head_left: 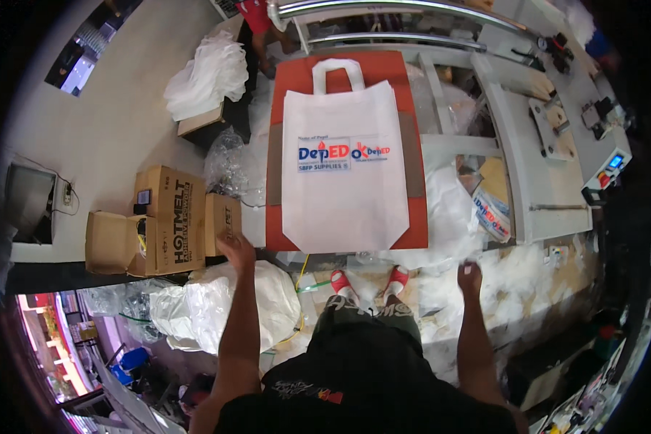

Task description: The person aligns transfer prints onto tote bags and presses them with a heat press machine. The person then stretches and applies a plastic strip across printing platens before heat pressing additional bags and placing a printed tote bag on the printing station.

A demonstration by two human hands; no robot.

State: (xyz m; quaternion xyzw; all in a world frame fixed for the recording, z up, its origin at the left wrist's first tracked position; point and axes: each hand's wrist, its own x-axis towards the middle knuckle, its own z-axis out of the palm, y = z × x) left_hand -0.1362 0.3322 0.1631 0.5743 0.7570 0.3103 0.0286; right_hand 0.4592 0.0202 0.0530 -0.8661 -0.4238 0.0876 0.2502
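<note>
A white fabric tote bag (346,202) with a red-and-blue print lies flat, handles away from me, on a red-orange board (275,228) over a grey pad. My left hand (236,247) hangs below the board’s left corner, by the brown cartons, fingers apart and slightly bent, holding nothing visible. My right hand (469,275) is right of and below the board, fingers curled; a small pale spot shows at them, too small to make out. Neither hand touches the bag.
A white machine (579,166) with a display and metal frame stands right. Stacked white fabric (206,72) lies upper left, near another person's legs (260,32). Brown cartons (152,195) and plastic-wrapped bundles (217,311) are left. Loose white material (441,217) and printed scraps lie under the frame.
</note>
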